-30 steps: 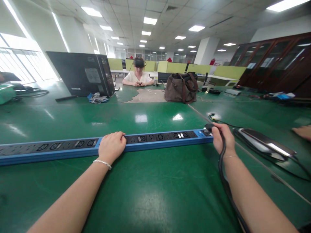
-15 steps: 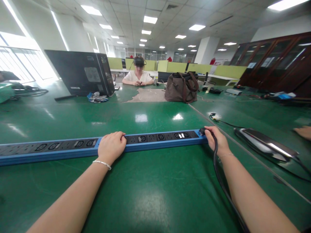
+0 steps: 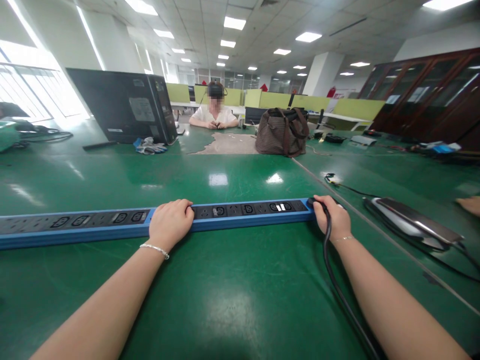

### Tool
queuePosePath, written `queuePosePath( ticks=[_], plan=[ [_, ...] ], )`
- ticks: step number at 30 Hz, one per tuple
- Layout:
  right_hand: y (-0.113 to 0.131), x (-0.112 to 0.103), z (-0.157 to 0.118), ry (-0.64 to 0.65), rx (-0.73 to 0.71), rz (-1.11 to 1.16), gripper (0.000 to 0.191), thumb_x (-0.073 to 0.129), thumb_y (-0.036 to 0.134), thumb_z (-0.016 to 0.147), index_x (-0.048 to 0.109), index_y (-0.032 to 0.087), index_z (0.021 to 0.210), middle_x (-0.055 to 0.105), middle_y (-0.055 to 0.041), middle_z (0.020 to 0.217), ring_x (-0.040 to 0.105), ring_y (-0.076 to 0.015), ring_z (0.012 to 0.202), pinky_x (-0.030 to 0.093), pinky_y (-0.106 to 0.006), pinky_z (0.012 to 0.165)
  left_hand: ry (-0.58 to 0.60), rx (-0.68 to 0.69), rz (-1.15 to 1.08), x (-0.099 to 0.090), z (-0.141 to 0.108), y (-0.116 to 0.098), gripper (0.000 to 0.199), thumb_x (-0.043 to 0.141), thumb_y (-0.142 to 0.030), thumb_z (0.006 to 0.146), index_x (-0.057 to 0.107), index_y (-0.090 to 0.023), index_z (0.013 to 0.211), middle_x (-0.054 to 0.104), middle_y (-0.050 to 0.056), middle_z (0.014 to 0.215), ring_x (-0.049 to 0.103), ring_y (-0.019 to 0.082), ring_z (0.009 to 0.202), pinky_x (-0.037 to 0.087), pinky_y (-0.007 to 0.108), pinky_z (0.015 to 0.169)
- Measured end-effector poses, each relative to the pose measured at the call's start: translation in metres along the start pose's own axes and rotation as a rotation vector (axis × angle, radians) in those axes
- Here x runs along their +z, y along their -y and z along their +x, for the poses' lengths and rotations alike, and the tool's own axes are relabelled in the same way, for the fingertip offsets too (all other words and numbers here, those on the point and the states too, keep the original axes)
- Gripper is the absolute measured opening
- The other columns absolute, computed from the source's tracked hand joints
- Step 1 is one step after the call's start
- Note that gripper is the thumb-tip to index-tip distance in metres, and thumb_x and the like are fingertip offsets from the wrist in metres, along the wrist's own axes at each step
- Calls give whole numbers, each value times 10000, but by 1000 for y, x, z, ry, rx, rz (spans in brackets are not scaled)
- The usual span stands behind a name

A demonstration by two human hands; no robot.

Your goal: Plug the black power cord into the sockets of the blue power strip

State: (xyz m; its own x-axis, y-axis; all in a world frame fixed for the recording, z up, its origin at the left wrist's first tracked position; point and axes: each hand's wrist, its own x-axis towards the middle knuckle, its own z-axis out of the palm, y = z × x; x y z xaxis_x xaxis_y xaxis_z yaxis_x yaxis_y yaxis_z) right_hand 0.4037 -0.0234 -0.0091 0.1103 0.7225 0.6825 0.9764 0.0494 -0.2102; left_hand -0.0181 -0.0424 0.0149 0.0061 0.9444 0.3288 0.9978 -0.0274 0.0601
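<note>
A long blue power strip (image 3: 232,225) with black sockets lies across the green table in the head view; its left end runs out of the picture. My left hand (image 3: 170,222) is wrapped over the strip near its middle, fingers closed round the far side. At the strip's right end, my right hand (image 3: 333,215) is closed around the end where a thick black power cord (image 3: 337,280) comes out. From there the cord hangs down past my right wrist toward the bottom edge. The fingertips of my right hand are partly hidden.
A black computer case (image 3: 116,107) stands at the back left, with gloves (image 3: 150,146) beside it. Behind the strip is a brown bag (image 3: 281,132). A dark, glossy device (image 3: 416,220) with cables lies at right, near another person's hand (image 3: 468,204). A person (image 3: 213,116) sits opposite.
The view has shifted slightly. The strip and my right hand appear a little further left, and the cord hangs nearer the middle. Both hands keep their hold.
</note>
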Motion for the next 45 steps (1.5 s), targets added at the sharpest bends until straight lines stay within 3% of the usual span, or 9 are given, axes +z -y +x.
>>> queuePosePath(
  ticks=[6, 12, 23, 28, 34, 37, 39, 43, 45],
  plan=[
    [2, 1, 0, -8, -10, -46, 308, 430, 353, 825, 648, 212, 990, 703, -53, 905, 640, -214, 742, 444, -286, 618, -5, 1, 4, 0, 0, 0, 373, 313, -285, 835, 650, -205, 975, 699, 60, 977, 626, 229, 916, 423, 360, 849],
    [-3, -2, 1, 83, -55, -86, 330, 421, 383, 837, 632, 229, 1039, 697, -54, 869, 638, -218, 728, 450, -297, 603, 0, -3, 9, 1, 0, 1, 378, 314, -292, 834, 651, -208, 983, 698, 59, 984, 625, 226, 919, 420, 356, 855],
    [4, -1, -5, 29, 45, 36, 294, 434, 356, 840, 627, 236, 1026, 693, -50, 964, 649, -221, 806, 496, -314, 660, -10, 10, 14, 1, -1, 0, 384, 299, -286, 840, 645, -202, 986, 695, 56, 996, 622, 221, 925, 419, 352, 848],
    [2, -1, -3, 62, -5, 7, 296, 430, 368, 843, 621, 248, 1034, 692, -45, 928, 646, -215, 779, 490, -307, 639, -8, 11, 5, 0, -1, 0, 387, 296, -281, 842, 649, -205, 981, 696, 52, 997, 620, 221, 935, 417, 352, 848],
    [0, -3, -13, 108, 3, 103, 394, 421, 282, 828, 553, 220, 1195, 653, -69, 1042, 628, -219, 856, 503, -339, 721, 10, 11, -4, -1, 0, 1, 387, 301, -290, 845, 646, -210, 1002, 692, 50, 1018, 614, 217, 953, 415, 345, 863],
    [-11, -7, -14, 164, -58, 252, 484, 411, 174, 777, 539, 208, 1243, 620, -74, 1075, 587, -201, 967, 462, -355, 875, 19, 20, -3, 0, 1, 3, 396, 297, -294, 844, 644, -208, 1014, 691, 55, 1023, 616, 220, 955, 417, 350, 866],
    [-18, -11, -8, 230, -5, 321, 506, 398, 141, 743, 582, 219, 1208, 619, -64, 1052, 569, -184, 993, 427, -346, 927, 22, 18, -2, 2, 1, 3, 402, 295, -293, 840, 645, -203, 1016, 689, 58, 1030, 617, 223, 957, 416, 359, 871],
    [-16, -24, 15, 433, 267, 414, 471, 349, 198, 767, 632, 198, 1144, 654, -47, 1033, 593, -165, 886, 472, -307, 806, 23, 21, -10, 3, 2, 4, 405, 294, -293, 836, 647, -197, 1011, 689, 59, 1031, 615, 223, 962, 412, 364, 880],
    [-7, -28, 27, 485, 274, 337, 428, 345, 314, 819, 656, 185, 1085, 675, -52, 975, 595, -175, 849, 473, -295, 754, 19, 24, -15, 2, 2, 3, 402, 296, -292, 836, 645, -196, 1011, 690, 57, 1024, 615, 221, 958, 413, 362, 876]
  ],
)
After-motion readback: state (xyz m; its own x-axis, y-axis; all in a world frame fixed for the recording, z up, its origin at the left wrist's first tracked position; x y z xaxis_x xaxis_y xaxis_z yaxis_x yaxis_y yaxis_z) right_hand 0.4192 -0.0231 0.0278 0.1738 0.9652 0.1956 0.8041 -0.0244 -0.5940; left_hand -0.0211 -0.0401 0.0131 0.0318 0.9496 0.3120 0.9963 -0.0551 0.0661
